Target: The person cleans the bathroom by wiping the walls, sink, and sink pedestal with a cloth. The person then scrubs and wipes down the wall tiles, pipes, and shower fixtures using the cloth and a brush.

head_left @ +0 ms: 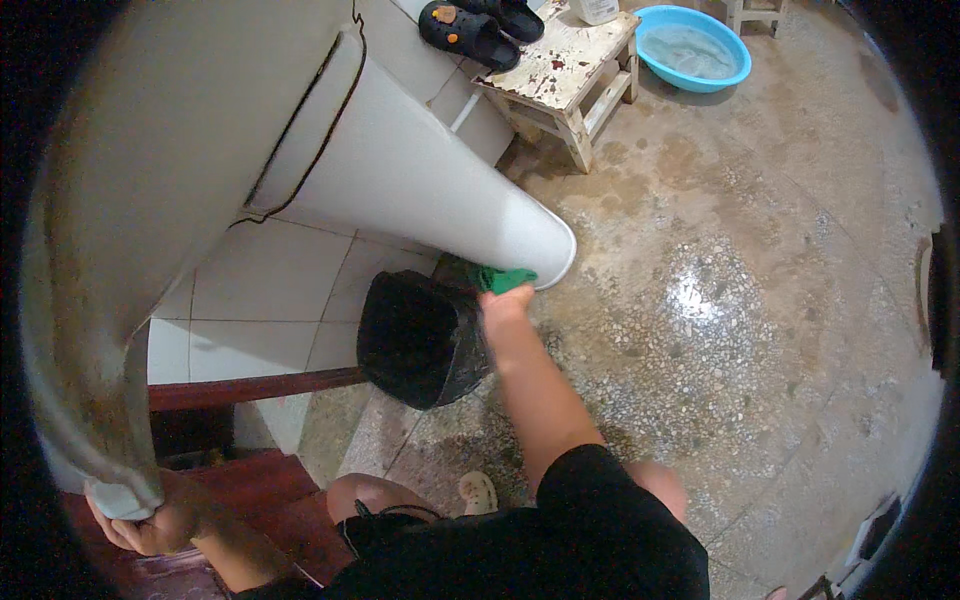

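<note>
My right hand (508, 303) reaches down and holds a green cloth (508, 280) against the foot of a white washbasin pedestal (430, 170). Part of the cloth lies in the shade behind the pedestal's base. At the lower left, my left hand (165, 520) is closed around the rim of the washbasin (110, 420), whose pale body fills the upper left. Just left of my right hand stands a bin lined with a black bag (415, 340), its mouth facing up.
A worn white stool (550, 75) carries black clogs (480, 28) and a white bottle (596, 8). Beside it sits a light-blue basin (692, 48) of cloudy water. The speckled floor (780, 250) looks wet in places. A dark red ledge (260, 387) runs below the wall tiles.
</note>
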Action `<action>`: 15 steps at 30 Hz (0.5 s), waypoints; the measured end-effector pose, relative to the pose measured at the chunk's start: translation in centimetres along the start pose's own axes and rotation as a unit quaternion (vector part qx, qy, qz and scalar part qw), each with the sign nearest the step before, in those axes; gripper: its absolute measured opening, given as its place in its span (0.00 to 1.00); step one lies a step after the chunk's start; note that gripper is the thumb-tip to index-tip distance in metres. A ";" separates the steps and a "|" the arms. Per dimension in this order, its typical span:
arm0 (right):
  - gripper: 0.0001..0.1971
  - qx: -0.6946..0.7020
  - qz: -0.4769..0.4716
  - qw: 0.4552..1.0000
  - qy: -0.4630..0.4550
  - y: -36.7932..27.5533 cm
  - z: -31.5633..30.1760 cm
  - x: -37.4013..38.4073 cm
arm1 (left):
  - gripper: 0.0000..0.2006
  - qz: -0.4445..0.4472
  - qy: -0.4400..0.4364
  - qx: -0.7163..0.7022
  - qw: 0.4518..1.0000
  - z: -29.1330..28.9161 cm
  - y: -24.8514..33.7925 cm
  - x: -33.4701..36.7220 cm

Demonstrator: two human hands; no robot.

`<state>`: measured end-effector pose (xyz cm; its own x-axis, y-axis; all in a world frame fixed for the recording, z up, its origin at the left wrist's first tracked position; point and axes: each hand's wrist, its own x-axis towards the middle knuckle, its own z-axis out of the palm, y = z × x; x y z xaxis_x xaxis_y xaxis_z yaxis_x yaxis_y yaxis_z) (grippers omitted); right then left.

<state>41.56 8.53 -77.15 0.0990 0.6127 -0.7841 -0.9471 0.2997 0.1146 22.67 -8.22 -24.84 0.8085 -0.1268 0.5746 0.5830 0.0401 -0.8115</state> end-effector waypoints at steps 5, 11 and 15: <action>0.26 0.049 0.056 0.993 -0.088 -1.7 -2.5 2.4 | 0.26 0.044 -0.070 0.067 0.994 -1.7 0.3 1.8; 0.27 -0.015 -0.039 0.993 -0.110 -2.2 1.9 0.7 | 0.23 -0.027 -0.059 0.006 0.998 -0.5 3.2 2.5; 0.25 0.008 0.073 0.985 -0.158 -1.2 9.9 -10.1 | 0.29 -0.039 -0.094 -0.081 0.992 -1.2 2.1 2.7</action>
<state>44.70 9.17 -63.31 0.0538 0.8465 -0.5297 -0.9536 0.2009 0.2243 25.94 -9.61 -25.14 0.7714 0.0636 0.6332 0.6357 -0.1235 -0.7620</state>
